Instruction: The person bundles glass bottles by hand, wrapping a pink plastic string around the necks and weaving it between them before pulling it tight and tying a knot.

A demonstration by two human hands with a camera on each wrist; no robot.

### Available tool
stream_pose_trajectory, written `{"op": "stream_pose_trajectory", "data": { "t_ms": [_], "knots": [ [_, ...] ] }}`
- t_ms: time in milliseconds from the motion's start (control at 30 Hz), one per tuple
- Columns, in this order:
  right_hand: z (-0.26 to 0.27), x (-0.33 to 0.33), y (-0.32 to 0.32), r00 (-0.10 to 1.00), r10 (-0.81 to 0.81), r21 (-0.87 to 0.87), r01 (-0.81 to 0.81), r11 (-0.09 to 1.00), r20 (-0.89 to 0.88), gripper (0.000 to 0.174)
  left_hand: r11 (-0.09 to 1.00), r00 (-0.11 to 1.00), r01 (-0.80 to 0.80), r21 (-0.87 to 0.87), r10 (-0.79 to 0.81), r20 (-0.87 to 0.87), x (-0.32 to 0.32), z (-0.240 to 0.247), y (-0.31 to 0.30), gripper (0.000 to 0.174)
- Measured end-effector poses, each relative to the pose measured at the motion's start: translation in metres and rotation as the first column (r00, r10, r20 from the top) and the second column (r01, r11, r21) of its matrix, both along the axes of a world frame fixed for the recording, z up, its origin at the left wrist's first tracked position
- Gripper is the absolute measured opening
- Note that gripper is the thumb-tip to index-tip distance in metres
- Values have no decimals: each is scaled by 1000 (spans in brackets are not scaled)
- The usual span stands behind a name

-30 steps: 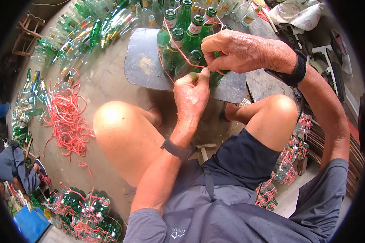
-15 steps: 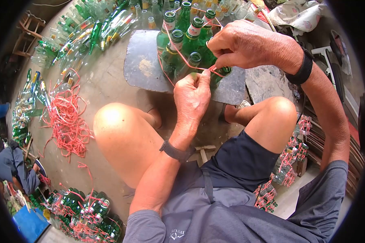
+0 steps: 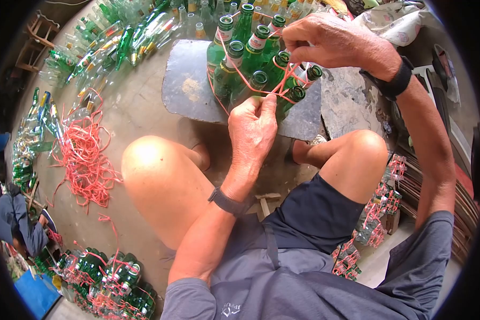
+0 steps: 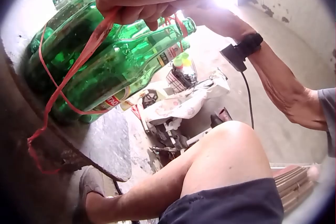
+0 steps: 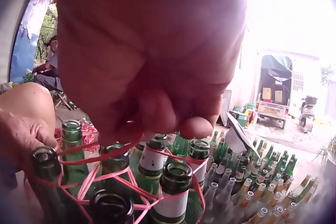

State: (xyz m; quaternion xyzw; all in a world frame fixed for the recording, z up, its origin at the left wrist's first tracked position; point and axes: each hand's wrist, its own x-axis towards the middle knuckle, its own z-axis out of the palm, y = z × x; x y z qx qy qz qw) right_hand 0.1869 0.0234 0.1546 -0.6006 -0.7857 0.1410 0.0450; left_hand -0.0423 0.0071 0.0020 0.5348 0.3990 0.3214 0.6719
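A cluster of green glass bottles [image 3: 225,80] stands upright on a grey board [image 3: 184,93] in front of the knees, with red plastic strapping [image 3: 242,78] laced around and between the necks. At the near side of the cluster, my left hand [image 3: 254,124] pinches the strapping between thumb and finger; a loose length [image 4: 64,81] of it hangs below that hand in the left wrist view. My right hand [image 3: 336,45] is above the bottle necks at the far right, fingers curled. In the right wrist view, a strand [image 5: 113,153] rises to its fingertips.
A heap of loose red strapping [image 3: 85,160] lies on the floor at the left. Strapped bottle bundles [image 3: 109,280] sit at the lower left, more [image 3: 376,213] at the right. Many loose bottles [image 5: 257,192] stand beyond the board. Another person [image 3: 18,218] sits at the left.
My right hand has lifted off the near-right necks and moved up and away, uncovering bottles with crossed strapping on them. My left hand keeps its pinch in nearly the same place.
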Motion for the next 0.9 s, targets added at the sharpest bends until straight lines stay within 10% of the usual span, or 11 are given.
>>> {"op": "stream_pose_trajectory", "data": {
  "t_ms": [300,900],
  "knots": [
    [-33,9,5,992,113,185,-101,978,-60,13,1000,997,21,23,-19,-78,-3,7,1,33],
    [-30,3,28,984,-30,-104,11,994,-177,11,1000,993,4,-5,-4,-114,-6,8,-7,26]
  ]
}}
